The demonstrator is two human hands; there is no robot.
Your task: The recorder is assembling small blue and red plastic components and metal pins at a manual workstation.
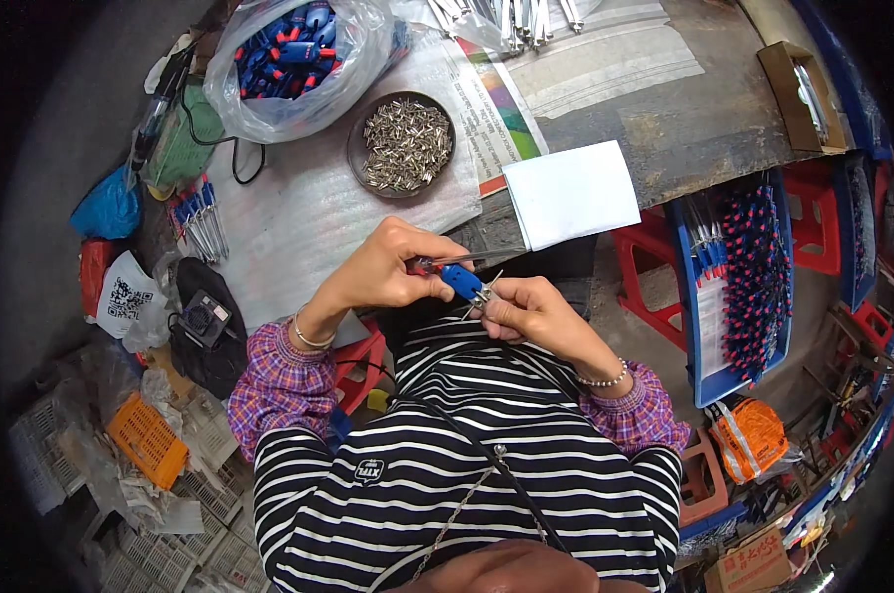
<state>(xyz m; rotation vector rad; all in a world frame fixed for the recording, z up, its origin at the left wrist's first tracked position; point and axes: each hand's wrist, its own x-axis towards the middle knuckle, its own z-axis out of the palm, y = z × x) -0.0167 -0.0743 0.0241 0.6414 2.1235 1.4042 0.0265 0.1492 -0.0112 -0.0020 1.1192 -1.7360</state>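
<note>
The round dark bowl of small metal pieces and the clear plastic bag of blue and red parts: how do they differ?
The round dark bowl is rigid, shallow and open, filled with small silvery metal pieces. The clear plastic bag is soft, crumpled and taller, holding larger blue and red parts. Both rest on the worktable, close together.

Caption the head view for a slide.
Both hands, left hand and right hand, hold a blue-handled tool at a table.

Clear plastic bag (294, 61) of blue-red pieces, far left on tabletop; white bag with square code label (126, 296), left; brown cardboard box (801, 94), far right; printed carton (753, 563), near right.
</note>
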